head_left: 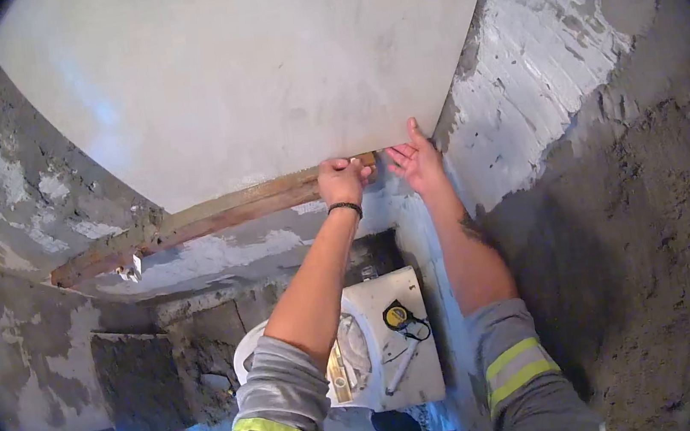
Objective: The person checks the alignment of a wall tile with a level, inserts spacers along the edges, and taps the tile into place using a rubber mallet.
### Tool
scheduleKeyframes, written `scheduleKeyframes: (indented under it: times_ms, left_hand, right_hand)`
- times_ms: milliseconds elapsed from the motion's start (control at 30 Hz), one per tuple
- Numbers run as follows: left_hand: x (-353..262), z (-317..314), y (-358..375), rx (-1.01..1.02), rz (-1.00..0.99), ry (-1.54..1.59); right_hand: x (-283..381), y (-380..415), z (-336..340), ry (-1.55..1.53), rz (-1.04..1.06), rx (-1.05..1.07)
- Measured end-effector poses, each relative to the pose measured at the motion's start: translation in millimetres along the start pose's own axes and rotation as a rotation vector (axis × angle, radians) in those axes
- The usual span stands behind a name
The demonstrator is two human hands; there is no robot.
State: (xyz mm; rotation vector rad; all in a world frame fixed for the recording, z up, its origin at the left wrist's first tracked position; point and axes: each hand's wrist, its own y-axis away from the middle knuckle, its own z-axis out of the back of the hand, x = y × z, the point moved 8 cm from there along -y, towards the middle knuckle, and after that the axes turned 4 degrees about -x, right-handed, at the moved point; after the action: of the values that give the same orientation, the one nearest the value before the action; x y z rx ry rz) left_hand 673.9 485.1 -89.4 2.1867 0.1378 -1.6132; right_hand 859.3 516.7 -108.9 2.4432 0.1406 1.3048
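A large pale tile [258, 71] stands against the wall, its lower edge along a long wooden batten [233, 212]. My left hand [341, 181], with a dark bracelet at the wrist, is closed in front of the batten near its right end. Its curled fingers hide whatever they pinch. My right hand [418, 162] is open just beyond the batten's end, thumb pointing up and fingers spread. Its fingertips are right by the tile's lower right corner.
White combed adhesive [529, 64] coats part of the rough right wall [647, 221]. Below my arms, a white surface [417, 379] carries a yellow-and-black tape measure [396, 316], a white marker-like stick [402, 368] and a yellow spirit level [338, 380]. A small fitting [132, 269] projects under the batten.
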Motion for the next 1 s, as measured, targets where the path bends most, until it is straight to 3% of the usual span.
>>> scheduleKeyframes:
  times_ms: [133,200,300,500,867,933,1000]
  left_hand:
    - [-1.6,0.4,-5.0,0.011,-0.047,-0.006]
    - [-10.6,1.8,-5.3,-0.006,-0.153,-0.287]
    - [-4.7,1.8,-8.1,0.006,-0.083,-0.052]
    - [-3.8,0.8,-8.5,0.017,-0.133,-0.151]
    - [-17.7,-0.6,5.9,0.027,-0.158,-0.201]
    - [-23.9,2.3,1.3,-0.042,-0.300,-0.483]
    - [-13.8,1.6,-4.6,-0.009,-0.265,-0.365]
  right_hand:
    - [-0.2,1.2,0.5,0.015,0.015,-0.052]
    - [-0.5,-1.2,9.6,-0.033,0.046,-0.215]
    - [-1.3,-8.1,18.1,-0.008,0.133,-0.294]
    - [-0.2,-7.6,16.2,-0.047,0.156,-0.160]
    - [-0.8,-4.2,23.1,-0.049,0.168,-0.141]
    - [-1.4,-10.1,21.4,-0.063,0.171,-0.109]
    - [-1.1,-10.4,22.2,-0.069,0.180,-0.067]
